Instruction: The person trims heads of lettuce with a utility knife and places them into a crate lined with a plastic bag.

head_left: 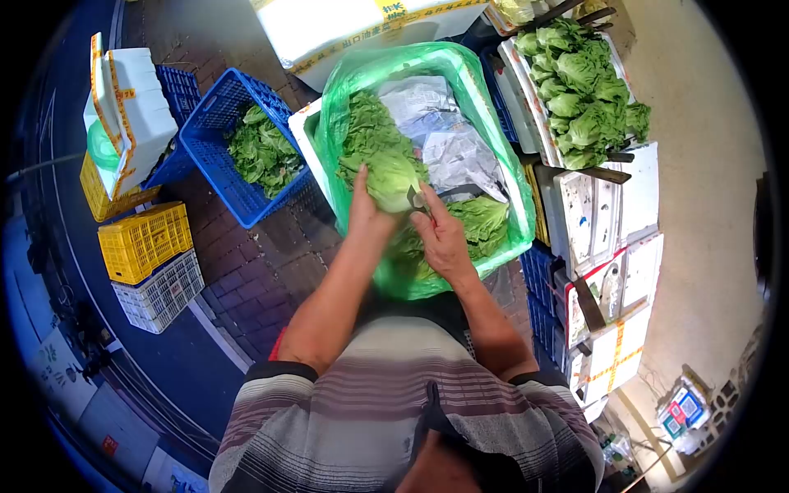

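Observation:
A head of lettuce [388,174] rests in my left hand [366,205], its pale stem end toward me and its leaves pointing away. My right hand [444,238] is closed at the stem end, on what looks like a small knife [415,197]; the fingers hide most of it. Both hands are over a white foam box [307,135] lined with a green plastic bag [337,90]. Inside the box, crumpled newspaper [460,156] lies beside more lettuce [481,220].
A blue crate [215,115] with loose leaves [265,152] stands left. Beyond it are yellow [146,242] and white crates [161,292]. At right, a foam box [538,123] is heaped with lettuce [579,82], above more foam boxes [588,218]. A closed foam box [353,33] stands ahead.

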Action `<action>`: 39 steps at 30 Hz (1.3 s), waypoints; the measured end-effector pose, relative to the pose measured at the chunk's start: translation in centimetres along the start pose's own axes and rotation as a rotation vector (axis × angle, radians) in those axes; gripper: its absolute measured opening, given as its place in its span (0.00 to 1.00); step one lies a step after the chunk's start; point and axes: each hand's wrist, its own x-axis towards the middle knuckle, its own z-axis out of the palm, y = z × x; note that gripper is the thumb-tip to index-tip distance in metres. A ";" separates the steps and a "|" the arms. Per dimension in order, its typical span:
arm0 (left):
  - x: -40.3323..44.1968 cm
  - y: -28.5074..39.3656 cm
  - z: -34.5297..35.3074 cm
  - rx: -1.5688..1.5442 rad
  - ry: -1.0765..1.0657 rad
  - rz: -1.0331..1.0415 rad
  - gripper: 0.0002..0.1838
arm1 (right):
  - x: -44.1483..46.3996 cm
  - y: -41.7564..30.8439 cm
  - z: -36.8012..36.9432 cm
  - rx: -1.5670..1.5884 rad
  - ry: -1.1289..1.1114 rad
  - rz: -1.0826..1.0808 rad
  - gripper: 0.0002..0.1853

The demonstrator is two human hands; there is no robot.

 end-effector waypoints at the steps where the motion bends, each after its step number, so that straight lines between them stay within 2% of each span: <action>1: 0.2 0.1 -0.3 -0.013 -0.007 -0.002 0.27 | 0.0 -0.2 -0.1 -0.049 0.000 -0.024 0.26; 5: -0.7 0.8 -0.4 0.001 -0.011 0.017 0.26 | 0.8 0.8 0.8 -0.056 0.104 -0.231 0.24; 8: -2.1 1.6 0.7 -0.004 0.045 0.016 0.25 | 0.7 0.2 1.1 0.091 0.040 -0.182 0.26; 11: -2.3 2.7 0.4 -0.024 0.007 0.038 0.25 | 0.3 -2.4 0.9 0.040 -0.075 0.033 0.29; 12: -2.2 2.9 0.0 -0.033 -0.017 0.046 0.25 | 0.3 -2.8 1.2 -0.008 -0.071 0.004 0.33; 15: -1.7 3.3 -1.1 -0.049 -0.065 0.059 0.25 | 0.4 -3.1 2.2 -0.074 -0.090 -0.006 0.34; 16: -1.5 3.5 -1.3 -0.053 -0.077 0.065 0.25 | 0.5 -3.2 2.4 -0.111 -0.113 0.033 0.32; 22: -1.2 4.3 -2.8 -0.056 -0.100 0.087 0.26 | 0.5 -2.4 3.4 -0.049 -0.101 -0.057 0.27; 28: -1.1 5.6 -4.3 -0.088 -0.064 0.091 0.27 | 1.2 -1.8 4.4 0.057 -0.148 -0.114 0.25; 31: -1.3 6.3 -4.8 -0.090 -0.072 0.210 0.28 | 1.2 -1.9 5.1 0.131 -0.222 -0.046 0.25; 34: -1.4 7.6 -5.8 -0.111 -0.004 0.287 0.29 | 1.1 -2.2 5.9 0.024 -0.223 0.013 0.25; 37: -2.9 11.2 -6.2 -0.043 -0.023 0.373 0.30 | 0.2 -0.7 7.0 0.181 -0.186 0.317 0.25; 38: -3.9 12.2 -5.1 -0.018 -0.022 0.423 0.31 | 0.1 0.0 8.0 0.116 -0.095 0.226 0.23; 39: -5.1 13.2 -4.2 0.010 -0.027 0.462 0.33 | -0.2 2.1 9.1 -0.045 -0.293 0.212 0.24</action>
